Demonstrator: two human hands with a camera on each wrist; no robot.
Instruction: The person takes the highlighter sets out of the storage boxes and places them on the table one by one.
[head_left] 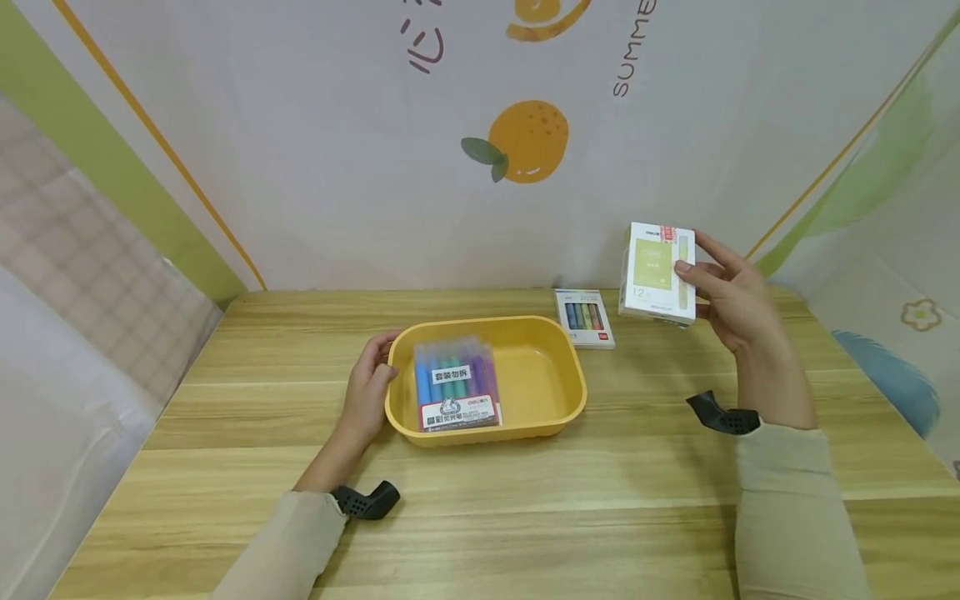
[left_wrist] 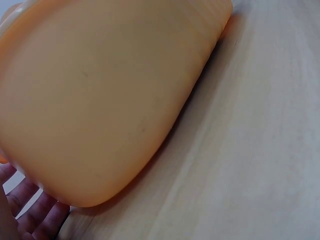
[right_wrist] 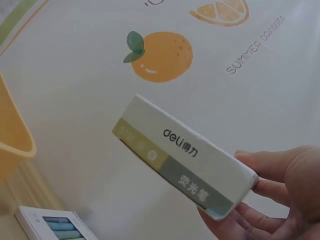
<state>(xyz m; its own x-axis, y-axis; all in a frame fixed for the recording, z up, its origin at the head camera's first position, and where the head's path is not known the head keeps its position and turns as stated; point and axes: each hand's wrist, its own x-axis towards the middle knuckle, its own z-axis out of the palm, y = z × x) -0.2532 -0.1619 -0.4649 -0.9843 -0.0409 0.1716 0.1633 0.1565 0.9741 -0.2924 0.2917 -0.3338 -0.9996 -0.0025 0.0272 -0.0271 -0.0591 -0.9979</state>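
Observation:
My right hand [head_left: 723, 287] holds a white and pale green box [head_left: 657, 272] up in the air above the table's far right, thumb on its front face and fingers behind. The right wrist view shows the same box [right_wrist: 185, 155] from its printed side, with my fingers [right_wrist: 280, 200] round its end. My left hand [head_left: 369, 385] rests against the left wall of a yellow tray [head_left: 555, 392], fingers curled on its rim. The tray wall [left_wrist: 100, 100] fills the left wrist view. A clear pack of coloured markers [head_left: 455, 384] lies inside the tray.
A small flat pack of coloured pens [head_left: 585, 317] lies on the wooden table [head_left: 525, 500] behind the tray, also seen low in the right wrist view as a pen pack [right_wrist: 57, 225]. A backdrop printed with oranges [head_left: 525, 142] closes off the far side.

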